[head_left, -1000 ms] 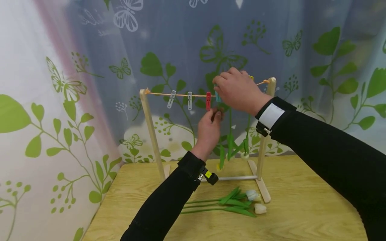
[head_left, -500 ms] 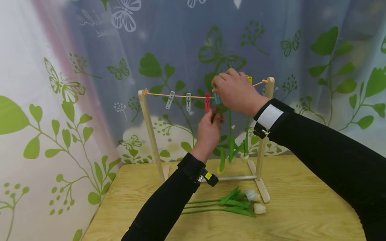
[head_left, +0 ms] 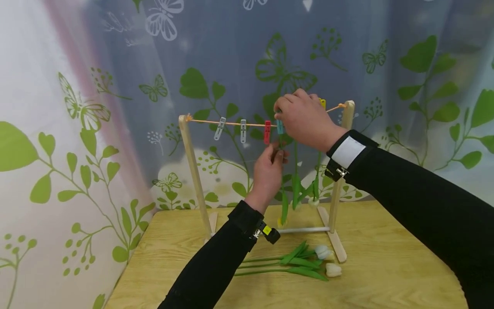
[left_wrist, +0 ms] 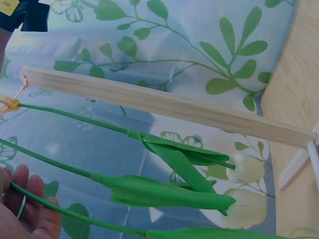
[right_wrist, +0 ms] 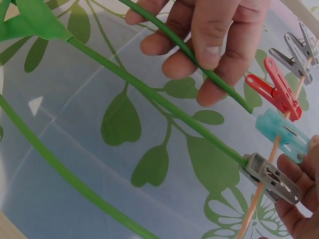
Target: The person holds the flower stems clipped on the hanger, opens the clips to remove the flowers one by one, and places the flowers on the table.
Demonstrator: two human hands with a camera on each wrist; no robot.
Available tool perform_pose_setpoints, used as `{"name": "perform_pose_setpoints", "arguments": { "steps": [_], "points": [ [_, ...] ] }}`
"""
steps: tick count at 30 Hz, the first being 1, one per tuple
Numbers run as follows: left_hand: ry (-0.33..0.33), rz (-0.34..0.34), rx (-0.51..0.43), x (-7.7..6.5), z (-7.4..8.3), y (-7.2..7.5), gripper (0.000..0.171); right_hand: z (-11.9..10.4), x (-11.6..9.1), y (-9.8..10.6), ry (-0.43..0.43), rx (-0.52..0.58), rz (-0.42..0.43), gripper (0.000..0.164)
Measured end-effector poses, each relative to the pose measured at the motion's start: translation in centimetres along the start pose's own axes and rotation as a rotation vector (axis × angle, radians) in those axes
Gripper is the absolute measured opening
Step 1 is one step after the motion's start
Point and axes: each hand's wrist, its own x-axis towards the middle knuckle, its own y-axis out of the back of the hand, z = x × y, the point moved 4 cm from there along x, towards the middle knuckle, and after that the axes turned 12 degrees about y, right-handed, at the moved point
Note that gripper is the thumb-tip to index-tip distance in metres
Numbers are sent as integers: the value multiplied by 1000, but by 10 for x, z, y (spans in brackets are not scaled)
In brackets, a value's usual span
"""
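My left hand [head_left: 268,171] pinches the green stem of a yellow tulip [head_left: 283,208], which hangs bloom down. In the right wrist view, the stem's end meets a light-blue clothespin [right_wrist: 281,133] on an orange cord [right_wrist: 275,149]. My right hand [head_left: 306,116] holds that clothespin by its upper end, its fingertips partly hidden in the head view. Beside it, a grey clothespin [right_wrist: 271,177] grips another tulip stem [right_wrist: 194,123]. In the left wrist view, a yellow clothespin [left_wrist: 9,103] holds a further white tulip [left_wrist: 244,168].
A red clothespin [head_left: 267,132] and two pale ones, including a grey-white clothespin [head_left: 243,131], sit on the cord to the left. Wooden posts [head_left: 194,171] carry the cord. Several tulips [head_left: 305,259] lie on the wooden table [head_left: 370,274]. A patterned curtain [head_left: 231,51] hangs behind.
My left hand and the yellow tulip have moved down slightly, showing more stem below the blue clothespin. The right hand stays at that clothespin.
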Motion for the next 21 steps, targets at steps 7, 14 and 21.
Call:
{"name": "perform_pose_setpoints", "arguments": {
  "steps": [7,14,21],
  "points": [
    [20,-23,-6,-3,-7,3,34,1,-2,-4,1,-11,-6,27],
    [49,-17,37,-7,-13,6,40,5,-5,-7,9,-15,23,29],
    [55,-15,4,-12,-20,9,40,4,-6,-6,24,-30,31,33]
  ]
}}
